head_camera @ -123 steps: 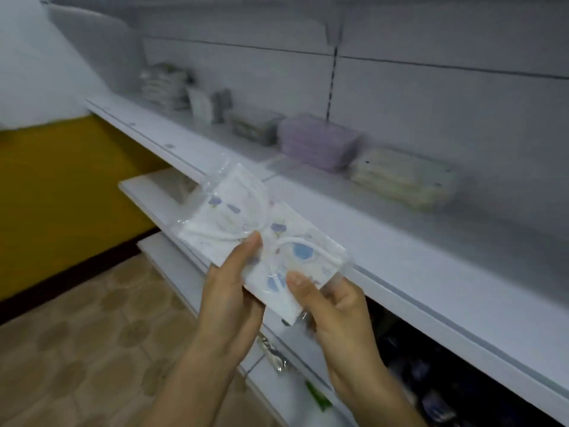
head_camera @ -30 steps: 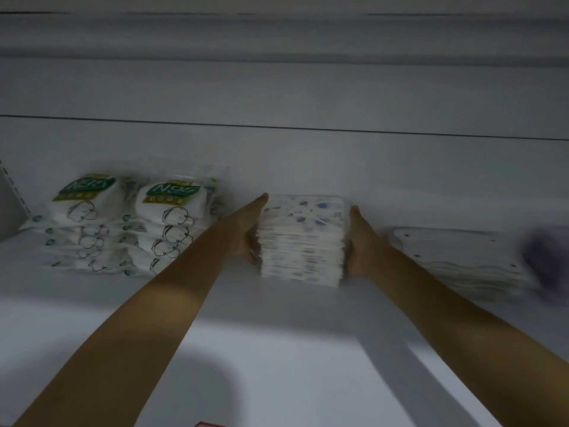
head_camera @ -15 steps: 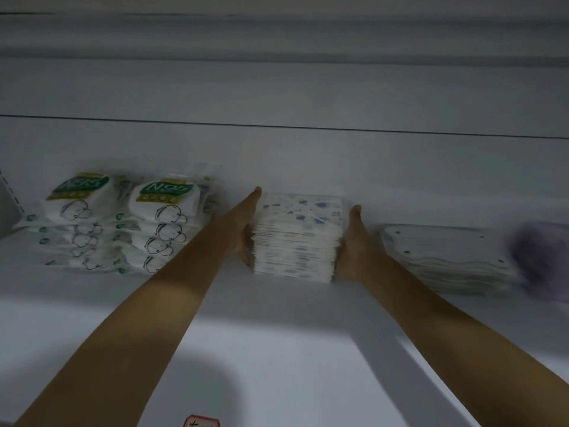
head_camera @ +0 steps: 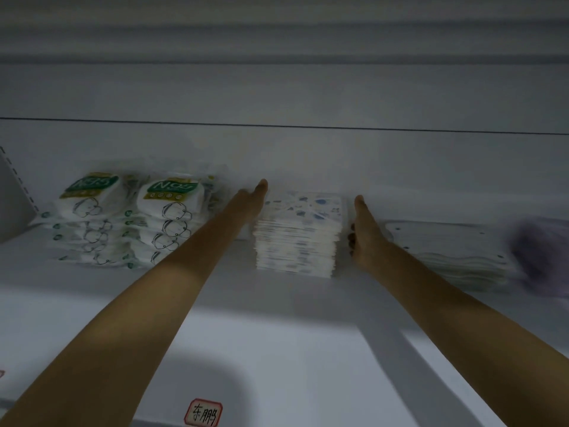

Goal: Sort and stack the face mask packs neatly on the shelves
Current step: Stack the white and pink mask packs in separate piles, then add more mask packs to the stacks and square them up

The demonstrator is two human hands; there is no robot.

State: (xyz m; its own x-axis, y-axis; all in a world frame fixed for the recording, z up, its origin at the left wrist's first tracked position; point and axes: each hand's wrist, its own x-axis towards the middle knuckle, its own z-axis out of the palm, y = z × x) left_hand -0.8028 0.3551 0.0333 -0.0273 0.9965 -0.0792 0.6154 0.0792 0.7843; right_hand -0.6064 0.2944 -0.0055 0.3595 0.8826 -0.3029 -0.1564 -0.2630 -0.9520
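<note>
Two bare forearms reached up from the lower corners across a white metal shelf. Centre frame: tall stack of white, blue-speckled face mask packs. Left hand flat against its left side, fingers straight. Right hand just beside its right edge, thumb up, loosely spread, gripping nothing. Green-labelled white packs at left.

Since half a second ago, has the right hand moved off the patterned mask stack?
Yes. The right hand has come away rightward from the patterned mask stack, toward the flat white stack; a gap now shows.
</note>
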